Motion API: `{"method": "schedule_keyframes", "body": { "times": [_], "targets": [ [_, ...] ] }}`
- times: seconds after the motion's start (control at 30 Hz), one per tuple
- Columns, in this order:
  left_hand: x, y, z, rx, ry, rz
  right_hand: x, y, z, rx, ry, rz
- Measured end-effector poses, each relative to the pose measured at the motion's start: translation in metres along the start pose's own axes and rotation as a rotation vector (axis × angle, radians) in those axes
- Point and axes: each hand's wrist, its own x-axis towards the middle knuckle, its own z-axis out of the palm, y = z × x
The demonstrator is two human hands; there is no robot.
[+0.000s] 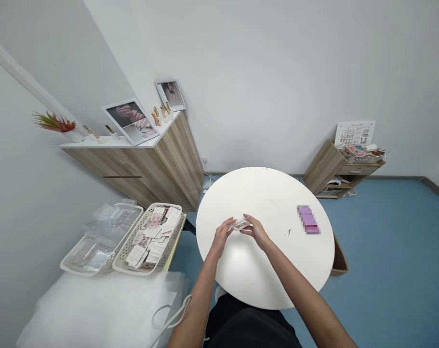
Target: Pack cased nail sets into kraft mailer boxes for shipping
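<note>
a small room with pale grey walls (285, 82) and a blue floor (389, 251) fills the view. at the upper left of the frame stands a wood-grain cabinet (132, 169) with a white top, carrying two framed photos of hands (129, 121), a row of small display stands and a red plant in a white pot (54, 122). at the right edge, against the wall, is a low wooden side unit (335, 169) with a basket and a chart on top.

the round white bench (263, 198) sits at the centre of the frame, with a blurred purple box (308, 220) lying on its right side. to the lower left, a white sheet of soft wrapping (96, 309) lies under two baskets: one of clear plastic packaging (78, 268) and one of printed cards (161, 205).

over the middle of the bench, the left hand (223, 234) and right hand (256, 231) come close together, both sets of fingers pinching a small clear packet (240, 224) with pinkish contents between them.
</note>
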Motion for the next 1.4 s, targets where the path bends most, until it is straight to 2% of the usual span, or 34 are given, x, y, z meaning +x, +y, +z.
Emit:
{"method": "schedule_keyframes", "body": {
  "times": [0.1,0.23,0.33,0.4,0.53,0.6,0.73,0.83,1.03,1.13,1.23,1.3,1.4],
  "targets": [
    [0.000,-0.004,0.003,0.027,0.024,0.007,-0.002,0.001,-0.004,-0.042,-0.085,-0.083],
    [0.009,-0.009,-0.004,0.090,-0.002,-0.004,-0.002,0.008,-0.013,-0.383,-0.127,-0.338],
    [0.013,-0.011,-0.011,0.267,-0.075,0.007,0.001,0.016,-0.019,-0.565,-0.168,-0.499],
    [0.012,-0.013,-0.012,0.493,-0.126,0.089,0.003,0.022,-0.022,-0.635,-0.147,-0.534],
    [0.006,-0.019,-0.006,0.972,-0.132,0.436,0.006,0.032,-0.023,-0.840,0.002,-0.561],
    [0.005,-0.022,-0.003,1.092,-0.125,0.537,0.005,0.034,-0.024,-1.049,0.048,-0.614],
    [0.008,-0.031,-0.007,1.186,-0.173,0.592,0.002,0.033,-0.025,-1.461,0.087,-0.783],
    [0.014,-0.039,-0.013,1.201,-0.201,0.586,0.006,0.037,-0.029,-1.534,0.036,-0.871],
    [0.018,-0.052,-0.027,1.202,-0.201,0.545,0.028,0.059,-0.029,-1.460,-0.127,-0.889],
    [0.014,-0.049,-0.044,1.164,-0.136,0.524,0.045,0.070,-0.016,-1.410,-0.201,-0.883],
    [0.007,-0.032,-0.077,1.110,0.024,0.480,0.062,0.078,0.006,-1.404,-0.209,-0.793],
    [0.003,-0.016,-0.111,1.091,0.220,0.421,0.072,0.082,0.025,-1.412,-0.209,-0.744],
    [-0.001,0.008,-0.175,1.069,0.551,0.337,0.082,0.083,0.057,-1.376,-0.232,-0.770]
  ]
}}
